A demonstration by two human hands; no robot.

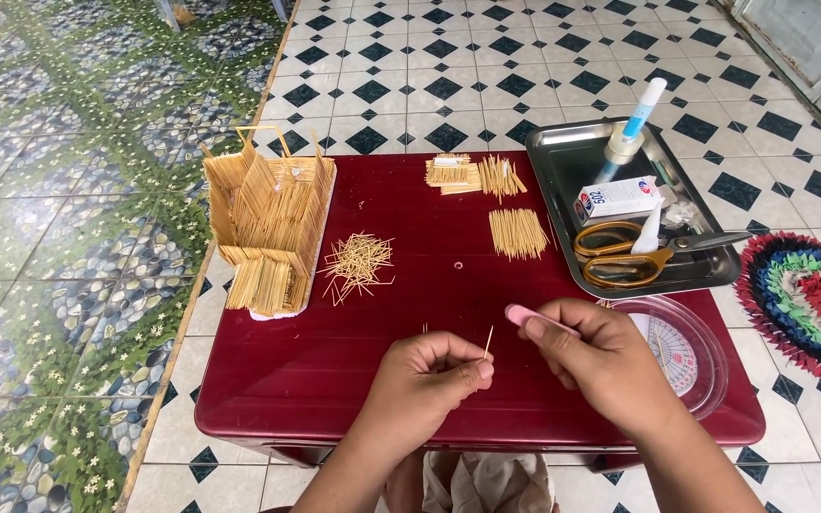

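Wooden and pale, a single toothpick is standing almost upright between the pinched thumb and forefinger of our left hand, just above the near part of the dark red table. We are curling the other fingers of that hand into a loose fist. Our right hand is closing around a small pink tool, whose rounded end is sticking out to the left past our fingertips; we cannot tell what kind of tool it is. The two hands are sitting near each other, the toothpick tip just beside the pink tool but not touching it.

Farther up the table we are seeing a loose heap of toothpicks, a tidy row of them, and more small bundles near the far edge. At the left edge a little house built of toothpicks is resting on a white base. On the right a steel tray is holding scissors with yellow handles, a small white box and a glue bottle with a blue band. A clear round lid is lying beside our right hand. A colourful round mat is lying on the tiled floor.
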